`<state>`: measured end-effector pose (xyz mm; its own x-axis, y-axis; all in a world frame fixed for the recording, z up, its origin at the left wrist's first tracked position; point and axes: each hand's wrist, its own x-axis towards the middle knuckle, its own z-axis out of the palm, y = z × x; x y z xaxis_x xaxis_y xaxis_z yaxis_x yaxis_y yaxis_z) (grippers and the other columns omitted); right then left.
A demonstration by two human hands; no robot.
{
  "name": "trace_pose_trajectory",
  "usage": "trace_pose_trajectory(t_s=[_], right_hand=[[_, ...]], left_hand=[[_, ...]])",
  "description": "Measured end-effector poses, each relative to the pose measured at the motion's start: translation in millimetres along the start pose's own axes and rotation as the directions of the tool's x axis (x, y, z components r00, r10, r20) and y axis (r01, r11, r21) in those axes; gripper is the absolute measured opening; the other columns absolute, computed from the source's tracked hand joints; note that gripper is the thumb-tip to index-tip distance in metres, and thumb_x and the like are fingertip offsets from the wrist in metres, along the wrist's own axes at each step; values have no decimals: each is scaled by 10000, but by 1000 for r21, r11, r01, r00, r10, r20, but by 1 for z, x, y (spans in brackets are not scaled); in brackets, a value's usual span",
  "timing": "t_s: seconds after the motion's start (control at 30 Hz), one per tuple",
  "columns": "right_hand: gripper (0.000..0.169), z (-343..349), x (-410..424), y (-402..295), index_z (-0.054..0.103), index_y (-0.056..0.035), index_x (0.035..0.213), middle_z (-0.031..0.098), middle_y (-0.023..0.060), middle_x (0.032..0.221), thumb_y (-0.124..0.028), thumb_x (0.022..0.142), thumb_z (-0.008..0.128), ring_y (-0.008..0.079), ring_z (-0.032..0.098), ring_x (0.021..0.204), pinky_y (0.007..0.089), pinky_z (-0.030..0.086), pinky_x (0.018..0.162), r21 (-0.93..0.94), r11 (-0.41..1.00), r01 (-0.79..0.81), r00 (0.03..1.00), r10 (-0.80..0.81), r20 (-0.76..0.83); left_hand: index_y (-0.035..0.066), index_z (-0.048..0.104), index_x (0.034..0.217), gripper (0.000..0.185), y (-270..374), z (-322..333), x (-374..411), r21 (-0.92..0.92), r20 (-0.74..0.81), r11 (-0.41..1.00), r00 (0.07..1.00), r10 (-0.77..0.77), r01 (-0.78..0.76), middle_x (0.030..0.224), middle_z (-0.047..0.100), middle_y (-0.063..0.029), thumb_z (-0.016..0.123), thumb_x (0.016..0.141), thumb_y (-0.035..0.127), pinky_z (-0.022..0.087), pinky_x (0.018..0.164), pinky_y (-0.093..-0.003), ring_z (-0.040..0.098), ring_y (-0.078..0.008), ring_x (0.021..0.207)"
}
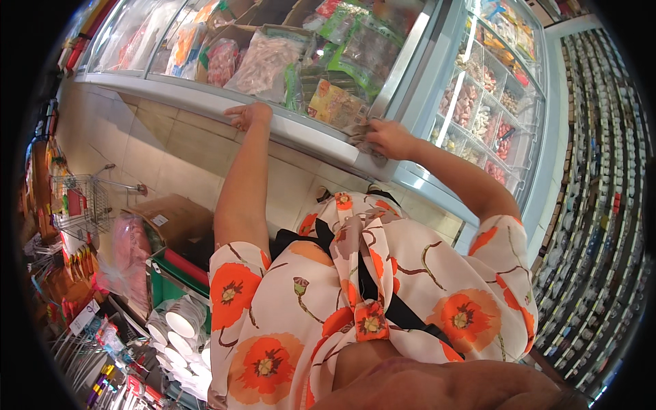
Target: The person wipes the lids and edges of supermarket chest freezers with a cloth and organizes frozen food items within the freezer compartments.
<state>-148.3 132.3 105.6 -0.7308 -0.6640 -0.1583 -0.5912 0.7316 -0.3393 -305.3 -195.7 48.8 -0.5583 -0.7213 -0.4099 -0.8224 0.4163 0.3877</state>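
Note:
My left hand rests on the pale front rim of a chest freezer, with nothing visible in it and its index finger stretched out. A crumpled grey-brown cloth is bunched in my right hand, pressed against the freezer's front corner by the metal edge strip. Under the glass lie a clear bag of pale pink frozen food, a yellow printed packet and green-edged bags.
To the right, another glass-topped freezer holds wire compartments of loose frozen food. Long shelf rows stand beyond it. At left are a wire shopping cart, a cardboard box and stacked white bowls on the tiled floor's far side.

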Motion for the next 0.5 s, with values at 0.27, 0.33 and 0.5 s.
trace_pose_trajectory(t_s=[0.27, 0.33, 0.5], right_hand=[[205, -5, 18, -7, 647, -103, 954, 578, 159, 1010, -128, 750, 644, 347, 633, 871, 451, 522, 693, -58, 998, 19, 996, -14, 88], [269, 0, 44, -13, 646, -112, 1013, 584, 162, 1013, -111, 744, 645, 348, 635, 879, 447, 527, 700, -45, 998, 48, 996, -44, 73], [330, 9, 106, -29, 654, -139, 1062, 585, 164, 1011, -111, 733, 662, 352, 629, 899, 448, 526, 718, 40, 999, 22, 985, -15, -174]], left_hand=[[-41, -183, 1469, 1136, -1, 14, 14, 12, -33, 1000, 999, -15, 15, 1356, 273, -338, 664, 801, 314, 418, 998, -462, 469, -420, 1177], [-39, -187, 1468, 1153, -2, 17, 19, 40, -64, 997, 996, -59, 62, 1360, 269, -335, 676, 800, 331, 423, 995, -460, 477, -412, 1171], [-26, -188, 1473, 1171, 4, 18, 21, 38, -69, 993, 992, -106, 109, 1368, 263, -324, 702, 797, 326, 423, 993, -466, 487, -397, 1163]])
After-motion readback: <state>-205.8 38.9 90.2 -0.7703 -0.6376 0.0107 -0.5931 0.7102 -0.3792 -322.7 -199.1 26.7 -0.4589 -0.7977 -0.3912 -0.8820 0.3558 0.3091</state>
